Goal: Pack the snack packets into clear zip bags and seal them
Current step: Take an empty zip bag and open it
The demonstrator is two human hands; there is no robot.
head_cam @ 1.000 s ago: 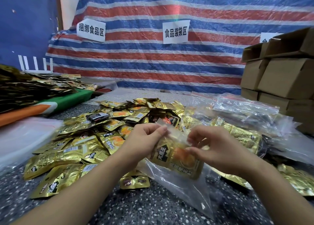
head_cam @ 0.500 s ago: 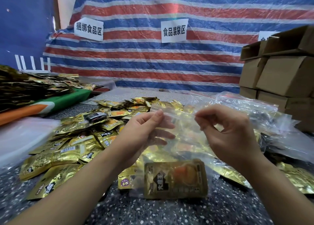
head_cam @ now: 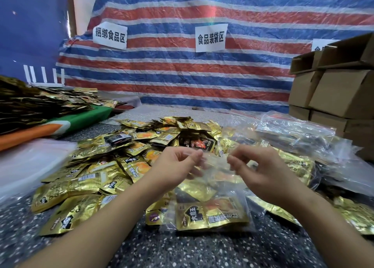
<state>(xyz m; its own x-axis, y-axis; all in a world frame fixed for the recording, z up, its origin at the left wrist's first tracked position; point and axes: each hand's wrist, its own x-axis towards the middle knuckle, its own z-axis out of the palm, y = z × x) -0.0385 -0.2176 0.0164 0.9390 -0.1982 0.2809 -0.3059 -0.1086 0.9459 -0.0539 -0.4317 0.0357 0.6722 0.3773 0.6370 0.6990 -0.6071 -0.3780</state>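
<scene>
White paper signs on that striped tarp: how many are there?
3. The left sign hangs beside the blue wall, the middle sign near centre, the right sign half hidden behind cardboard boxes.

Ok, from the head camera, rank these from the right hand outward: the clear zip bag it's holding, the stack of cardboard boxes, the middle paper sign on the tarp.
1. Clear zip bag: pinched at its top edge by the right hand.
2. Stack of cardboard boxes: behind and to the right.
3. Middle paper sign: high on the striped tarp, at the back.
</scene>
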